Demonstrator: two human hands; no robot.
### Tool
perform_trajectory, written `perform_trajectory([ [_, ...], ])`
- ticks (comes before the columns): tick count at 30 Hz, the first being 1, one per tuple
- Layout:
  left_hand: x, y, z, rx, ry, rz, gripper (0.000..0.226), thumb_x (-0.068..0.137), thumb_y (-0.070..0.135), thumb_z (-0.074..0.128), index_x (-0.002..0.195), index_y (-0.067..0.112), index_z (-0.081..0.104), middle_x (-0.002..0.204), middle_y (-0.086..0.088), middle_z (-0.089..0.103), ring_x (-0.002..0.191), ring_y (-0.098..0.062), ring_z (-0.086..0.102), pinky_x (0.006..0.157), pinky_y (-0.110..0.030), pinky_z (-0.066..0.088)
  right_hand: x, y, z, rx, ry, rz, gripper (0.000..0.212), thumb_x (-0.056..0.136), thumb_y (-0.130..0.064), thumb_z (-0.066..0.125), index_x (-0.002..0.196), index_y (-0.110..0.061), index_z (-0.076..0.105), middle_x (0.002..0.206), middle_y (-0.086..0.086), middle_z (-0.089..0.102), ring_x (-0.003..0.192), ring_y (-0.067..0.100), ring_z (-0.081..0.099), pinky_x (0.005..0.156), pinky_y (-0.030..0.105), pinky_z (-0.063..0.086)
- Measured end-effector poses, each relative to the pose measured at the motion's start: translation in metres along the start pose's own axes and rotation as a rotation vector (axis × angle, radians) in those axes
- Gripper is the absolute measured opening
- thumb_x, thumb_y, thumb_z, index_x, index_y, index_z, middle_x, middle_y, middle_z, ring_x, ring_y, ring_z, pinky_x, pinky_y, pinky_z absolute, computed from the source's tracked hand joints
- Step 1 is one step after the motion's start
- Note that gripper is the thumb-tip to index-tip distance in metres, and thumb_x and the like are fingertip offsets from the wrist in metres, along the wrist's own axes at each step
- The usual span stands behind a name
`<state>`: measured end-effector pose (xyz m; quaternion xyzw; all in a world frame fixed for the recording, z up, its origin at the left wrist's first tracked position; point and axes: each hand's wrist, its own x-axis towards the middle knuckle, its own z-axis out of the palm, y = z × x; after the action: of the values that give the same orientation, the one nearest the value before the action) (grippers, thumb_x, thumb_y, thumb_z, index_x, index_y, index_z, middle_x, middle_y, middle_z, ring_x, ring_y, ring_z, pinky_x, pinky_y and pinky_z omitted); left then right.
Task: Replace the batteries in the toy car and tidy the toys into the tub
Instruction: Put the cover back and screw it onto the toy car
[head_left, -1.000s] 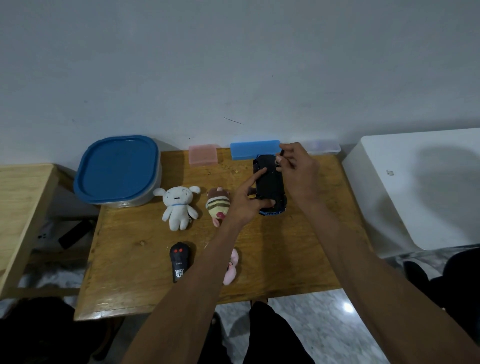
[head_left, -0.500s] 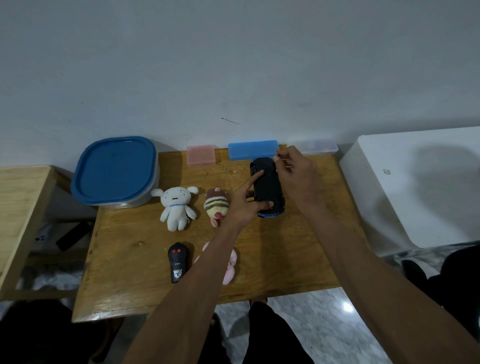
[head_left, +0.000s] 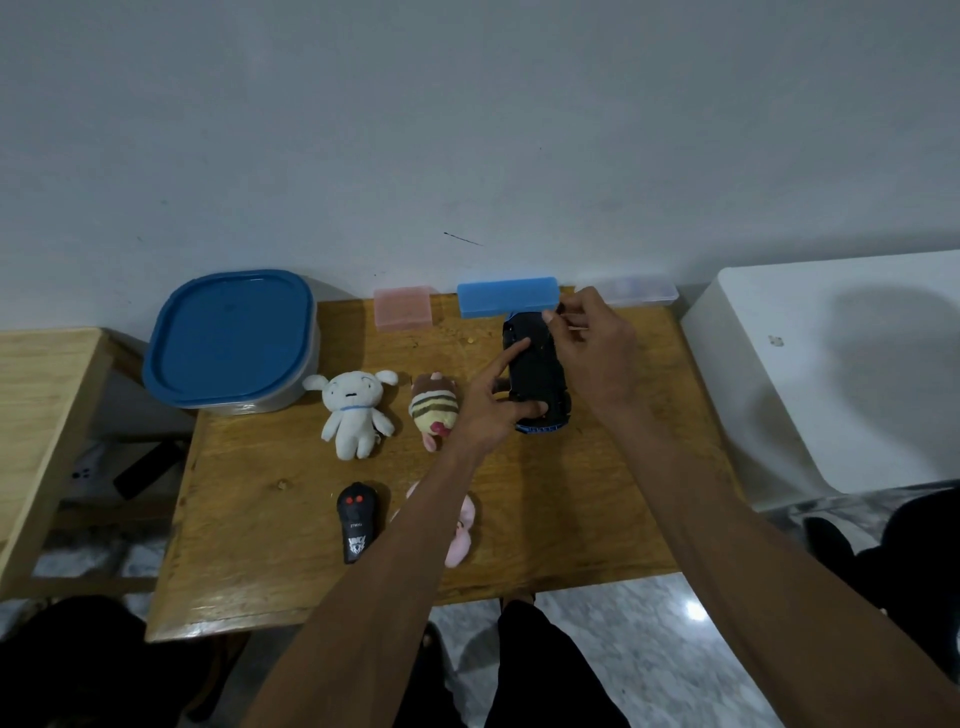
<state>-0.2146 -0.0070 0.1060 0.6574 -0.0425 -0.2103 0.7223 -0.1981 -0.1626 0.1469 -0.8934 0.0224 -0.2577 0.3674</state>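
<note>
The black toy car (head_left: 540, 364) lies lengthwise on the wooden table (head_left: 291, 519), just in front of a blue box. My left hand (head_left: 493, 410) steadies it: the thumb presses its near end and the index finger rests along its top. My right hand (head_left: 592, 353) is at the car's far end, with fingertips pinched on a thin stick-like tool (head_left: 577, 328). The grey tub (head_left: 296, 395) with a blue lid (head_left: 228, 332) stands shut at the table's back left.
On the table lie a white plush (head_left: 356, 410), a striped plush (head_left: 434, 408), a black remote (head_left: 356, 522) and a pink plush (head_left: 462, 530) partly under my left forearm. Pink (head_left: 402, 309), blue (head_left: 506, 296) and clear (head_left: 639, 291) boxes line the wall. A white cabinet (head_left: 831, 364) stands at the right.
Both hands stay on the car. My right fingertips have shifted slightly at its far end.
</note>
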Motion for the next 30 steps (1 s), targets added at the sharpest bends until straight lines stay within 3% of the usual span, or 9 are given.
perform_trajectory([
  [3,0.0012,0.0008,0.0005,0.028,-0.020,0.000,0.083,0.078,-0.012,0.076,0.137,0.040,0.051,0.136,-0.008,0.057,0.114,-0.012,0.061,0.080,-0.027,0.061,0.0012,0.0001,0.0020,0.022,-0.020,0.003,0.013,0.094,-0.016,0.067,0.102,-0.007,0.061,0.097,0.003,0.073,0.091,0.012,0.071,0.074,0.034,0.061],
  [5,0.0018,-0.0022,0.0017,0.029,-0.022,-0.003,0.083,0.078,-0.012,0.077,0.137,0.040,0.052,0.138,-0.010,0.056,0.117,-0.018,0.061,0.082,-0.029,0.061,0.0018,-0.0015,0.0035,0.007,-0.010,0.036,0.016,0.093,-0.018,0.069,0.103,-0.009,0.060,0.091,0.001,0.070,0.085,0.013,0.067,0.072,0.035,0.059],
  [8,0.0013,-0.0066,0.0036,0.026,-0.027,-0.009,0.084,0.078,-0.012,0.078,0.140,0.038,0.052,0.138,-0.010,0.057,0.121,-0.024,0.061,0.087,-0.037,0.062,0.0014,-0.0015,0.0040,0.011,0.012,0.054,0.026,0.092,-0.019,0.070,0.115,-0.013,0.061,0.085,-0.003,0.065,0.079,0.014,0.063,0.069,0.031,0.056],
  [13,0.0011,-0.0053,0.0046,-0.006,-0.016,-0.018,0.084,0.077,-0.012,0.078,0.137,0.042,0.053,0.133,-0.012,0.060,0.119,-0.025,0.062,0.090,-0.042,0.061,-0.0012,0.0021,0.0021,0.027,0.038,0.007,0.018,0.092,-0.018,0.071,0.105,-0.006,0.067,0.094,0.005,0.072,0.083,0.010,0.066,0.072,0.024,0.058],
  [16,0.0020,-0.0039,0.0045,-0.013,-0.012,-0.026,0.083,0.077,-0.012,0.078,0.139,0.039,0.053,0.132,-0.013,0.060,0.118,-0.025,0.062,0.088,-0.039,0.062,-0.0014,0.0010,0.0020,0.043,0.020,0.024,0.014,0.093,-0.015,0.069,0.104,-0.005,0.065,0.100,0.005,0.074,0.089,0.012,0.070,0.075,0.027,0.060],
  [20,0.0016,-0.0034,0.0052,-0.014,-0.018,-0.029,0.083,0.078,-0.012,0.077,0.143,0.033,0.051,0.132,-0.012,0.060,0.117,-0.022,0.063,0.087,-0.035,0.061,-0.0001,-0.0010,0.0046,0.026,0.025,0.065,0.018,0.090,-0.021,0.073,0.096,-0.009,0.062,0.088,0.000,0.069,0.079,0.010,0.064,0.070,0.028,0.058],
  [24,-0.0008,-0.0040,0.0048,0.000,-0.036,-0.030,0.084,0.078,-0.014,0.076,0.140,0.038,0.052,0.133,-0.008,0.058,0.118,-0.020,0.060,0.084,-0.032,0.061,0.0006,-0.0001,0.0063,0.032,0.034,0.074,0.025,0.089,-0.022,0.074,0.109,-0.013,0.061,0.081,-0.004,0.063,0.074,0.013,0.061,0.066,0.027,0.054],
  [30,0.0015,-0.0002,0.0015,-0.038,-0.015,-0.039,0.084,0.078,-0.014,0.076,0.140,0.036,0.051,0.125,-0.009,0.063,0.112,-0.017,0.064,0.084,-0.033,0.062,-0.0008,0.0045,0.0033,0.042,0.034,0.018,0.019,0.094,-0.021,0.069,0.106,-0.007,0.064,0.097,0.003,0.071,0.084,0.009,0.066,0.072,0.016,0.055],
])
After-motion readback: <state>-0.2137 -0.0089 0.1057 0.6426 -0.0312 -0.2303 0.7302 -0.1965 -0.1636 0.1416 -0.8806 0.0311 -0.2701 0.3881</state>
